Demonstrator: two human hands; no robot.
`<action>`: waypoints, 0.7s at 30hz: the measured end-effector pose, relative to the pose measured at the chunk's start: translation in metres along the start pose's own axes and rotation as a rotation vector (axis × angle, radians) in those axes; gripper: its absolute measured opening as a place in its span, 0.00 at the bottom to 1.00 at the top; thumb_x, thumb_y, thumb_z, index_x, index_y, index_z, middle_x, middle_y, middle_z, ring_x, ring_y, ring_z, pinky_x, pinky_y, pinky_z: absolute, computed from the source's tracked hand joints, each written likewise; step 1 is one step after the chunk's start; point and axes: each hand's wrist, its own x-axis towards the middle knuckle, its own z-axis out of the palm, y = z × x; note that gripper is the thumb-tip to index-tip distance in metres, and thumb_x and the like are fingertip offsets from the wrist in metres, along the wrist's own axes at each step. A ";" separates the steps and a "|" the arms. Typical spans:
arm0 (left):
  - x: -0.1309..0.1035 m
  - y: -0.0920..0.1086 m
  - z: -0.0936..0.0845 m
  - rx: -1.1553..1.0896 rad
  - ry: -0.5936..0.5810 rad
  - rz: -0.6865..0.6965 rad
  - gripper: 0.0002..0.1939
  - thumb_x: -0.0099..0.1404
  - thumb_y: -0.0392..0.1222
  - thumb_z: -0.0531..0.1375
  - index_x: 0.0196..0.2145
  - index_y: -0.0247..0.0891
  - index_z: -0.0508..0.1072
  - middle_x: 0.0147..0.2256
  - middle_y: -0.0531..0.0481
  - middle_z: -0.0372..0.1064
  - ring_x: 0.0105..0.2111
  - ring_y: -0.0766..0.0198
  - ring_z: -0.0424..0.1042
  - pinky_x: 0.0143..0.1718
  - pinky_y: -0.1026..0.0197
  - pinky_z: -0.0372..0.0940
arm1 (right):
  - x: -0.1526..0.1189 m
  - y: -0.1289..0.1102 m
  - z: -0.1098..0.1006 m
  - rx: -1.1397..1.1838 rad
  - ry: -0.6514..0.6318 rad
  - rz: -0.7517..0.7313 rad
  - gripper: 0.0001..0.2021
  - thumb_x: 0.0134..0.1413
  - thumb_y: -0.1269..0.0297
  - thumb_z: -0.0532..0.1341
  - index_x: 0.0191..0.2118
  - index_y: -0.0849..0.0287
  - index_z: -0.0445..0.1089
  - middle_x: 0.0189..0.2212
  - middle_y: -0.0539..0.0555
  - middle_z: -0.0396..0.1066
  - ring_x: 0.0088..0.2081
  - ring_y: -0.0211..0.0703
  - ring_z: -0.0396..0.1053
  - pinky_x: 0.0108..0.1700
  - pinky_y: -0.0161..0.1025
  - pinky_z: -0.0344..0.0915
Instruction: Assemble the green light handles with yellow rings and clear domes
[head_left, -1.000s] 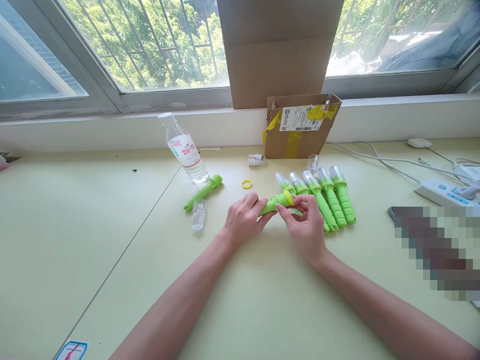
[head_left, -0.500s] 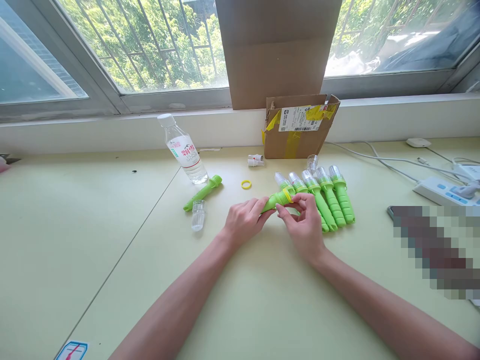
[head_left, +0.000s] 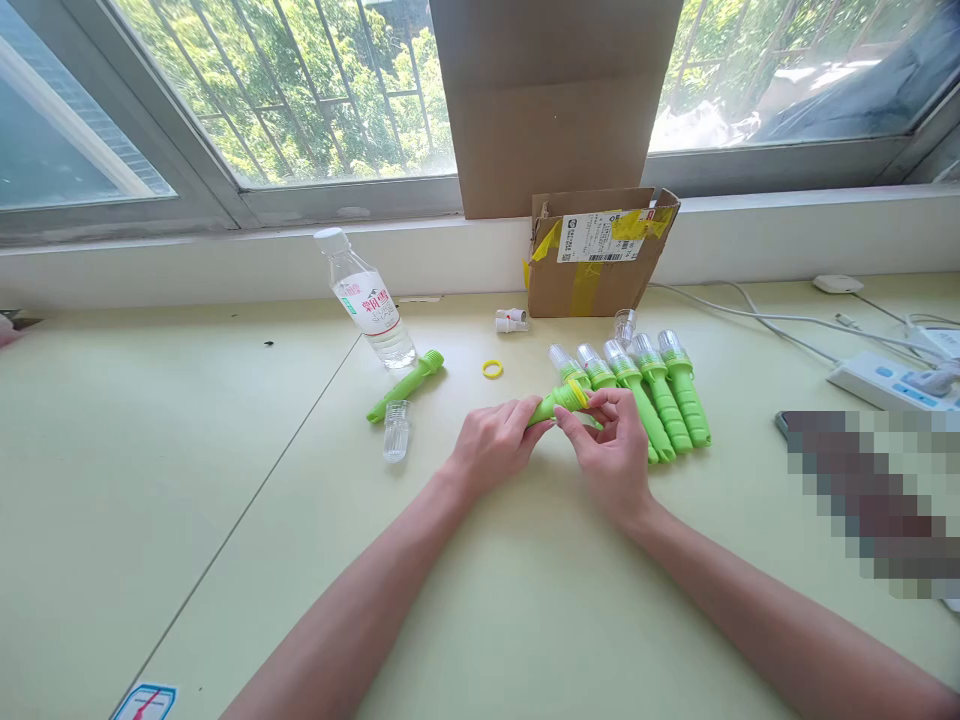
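Note:
My left hand (head_left: pixel 491 443) is wrapped round a green flashlight-like handle (head_left: pixel 551 402), its threaded end pointing right. A yellow ring (head_left: pixel 577 393) sits around that end. The thumb and fingers of my right hand (head_left: pixel 613 445) pinch at the ring; the exact contact is partly hidden. Behind my right hand lie several green handles with clear caps (head_left: pixel 681 390) in a row. To the left are a loose green handle (head_left: pixel 405 387) without a cap and a clear ribbed cap (head_left: pixel 397 432). Another yellow ring (head_left: pixel 492 369) lies flat beyond my left hand.
A water bottle (head_left: pixel 371 305) stands at back left. White small parts (head_left: pixel 512 320) and another clear cap (head_left: pixel 625 326) lie near a cardboard box (head_left: pixel 592 275). On the right are cables, a power strip (head_left: pixel 885 388) and a blurred-out object (head_left: pixel 862 500).
The handle and both hands have shifted very slightly right. My fingers remain at the yellow ring; the other things have stayed put.

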 end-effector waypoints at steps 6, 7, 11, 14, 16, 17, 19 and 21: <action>0.001 -0.003 0.000 -0.008 0.030 0.002 0.10 0.67 0.45 0.55 0.42 0.37 0.66 0.28 0.52 0.73 0.25 0.67 0.71 0.22 0.66 0.56 | -0.001 0.000 0.001 0.024 0.027 -0.019 0.16 0.47 0.59 0.68 0.36 0.54 0.60 0.35 0.50 0.66 0.37 0.42 0.71 0.37 0.43 0.75; 0.001 -0.003 0.001 -0.014 0.045 -0.001 0.11 0.67 0.46 0.56 0.42 0.37 0.66 0.29 0.52 0.73 0.26 0.67 0.71 0.22 0.66 0.55 | -0.002 0.000 0.002 0.026 0.027 -0.020 0.16 0.47 0.59 0.68 0.36 0.54 0.60 0.36 0.50 0.66 0.37 0.42 0.71 0.37 0.43 0.75; -0.001 -0.004 0.004 -0.053 0.101 -0.017 0.12 0.64 0.47 0.59 0.42 0.38 0.64 0.31 0.52 0.74 0.27 0.68 0.72 0.22 0.67 0.56 | -0.003 0.001 0.002 0.028 0.020 -0.015 0.16 0.47 0.59 0.68 0.36 0.54 0.60 0.37 0.51 0.67 0.37 0.43 0.71 0.37 0.43 0.76; -0.002 -0.004 0.005 -0.075 0.097 -0.045 0.08 0.65 0.42 0.57 0.40 0.39 0.64 0.29 0.53 0.73 0.26 0.69 0.72 0.23 0.67 0.56 | -0.003 0.001 0.002 0.036 0.012 -0.014 0.16 0.48 0.60 0.68 0.36 0.54 0.60 0.37 0.51 0.67 0.37 0.43 0.72 0.36 0.44 0.76; -0.002 -0.004 0.006 -0.084 0.093 -0.065 0.06 0.65 0.41 0.57 0.38 0.39 0.63 0.28 0.53 0.72 0.24 0.69 0.71 0.23 0.67 0.56 | -0.003 0.001 0.003 0.031 0.012 -0.012 0.16 0.48 0.60 0.68 0.36 0.54 0.60 0.37 0.51 0.67 0.38 0.43 0.72 0.36 0.44 0.76; -0.003 -0.004 0.006 -0.086 0.093 -0.071 0.06 0.64 0.41 0.57 0.38 0.39 0.63 0.27 0.54 0.72 0.24 0.69 0.71 0.23 0.67 0.56 | -0.003 0.002 0.003 0.028 0.013 -0.012 0.16 0.48 0.60 0.68 0.36 0.54 0.60 0.37 0.51 0.67 0.38 0.43 0.72 0.36 0.44 0.76; -0.003 -0.004 0.006 -0.084 0.095 -0.079 0.06 0.64 0.42 0.57 0.37 0.39 0.63 0.27 0.54 0.72 0.23 0.69 0.70 0.22 0.67 0.55 | -0.003 0.002 0.003 0.025 0.013 -0.011 0.15 0.48 0.60 0.68 0.36 0.54 0.60 0.37 0.51 0.68 0.38 0.44 0.72 0.36 0.44 0.76; -0.003 -0.004 0.007 -0.083 0.096 -0.077 0.06 0.64 0.42 0.57 0.37 0.39 0.63 0.26 0.54 0.72 0.23 0.70 0.70 0.22 0.67 0.55 | -0.003 0.002 0.003 0.022 0.014 -0.012 0.15 0.48 0.60 0.68 0.36 0.54 0.60 0.37 0.51 0.68 0.38 0.43 0.72 0.35 0.44 0.76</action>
